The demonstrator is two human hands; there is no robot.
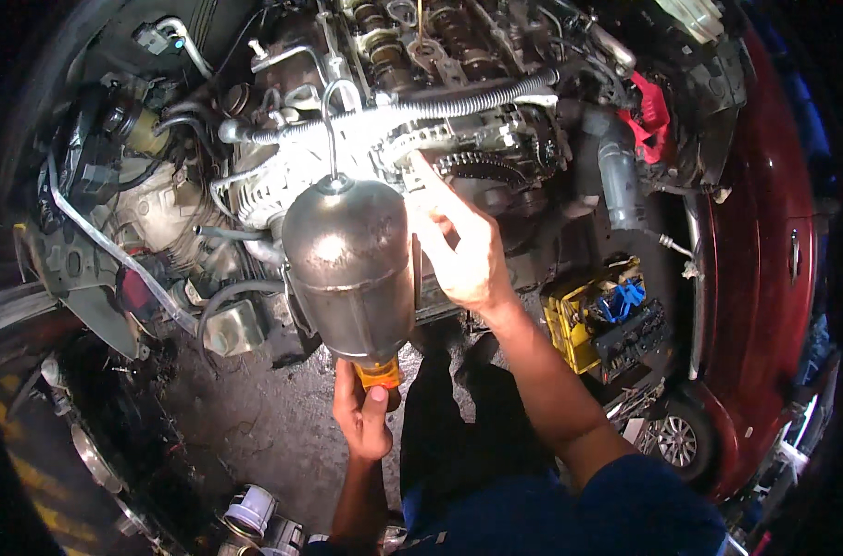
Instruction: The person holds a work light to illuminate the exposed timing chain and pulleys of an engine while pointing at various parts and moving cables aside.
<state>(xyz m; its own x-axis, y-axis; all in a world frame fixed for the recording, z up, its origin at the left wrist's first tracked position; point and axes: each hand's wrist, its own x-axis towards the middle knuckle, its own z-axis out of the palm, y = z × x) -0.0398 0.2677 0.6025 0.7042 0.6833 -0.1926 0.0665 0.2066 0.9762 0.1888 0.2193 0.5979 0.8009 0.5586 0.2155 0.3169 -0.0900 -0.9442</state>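
My left hand (364, 417) grips the orange handle (377, 372) of a work lamp with a dark, rounded metal housing (347, 269). A wire hook (329, 120) rises from the lamp's top, and its light glares on the engine (459, 56). My right hand (459, 250) is just right of the lamp, index finger reaching up toward the exposed timing chain (477, 165), other fingers curled. The glare hides what, if anything, those fingers hold or touch. A ribbed hose (459, 104) crosses above the chain.
A grey hose (618, 176) and red plastic piece (651, 120) are at right. Below them sits a yellow toolbox (565, 329) with blue items, beside a dark red car (755, 306). Metal parts (97, 445) lie lower left; white containers (250, 510) stand on the grimy floor (245, 398).
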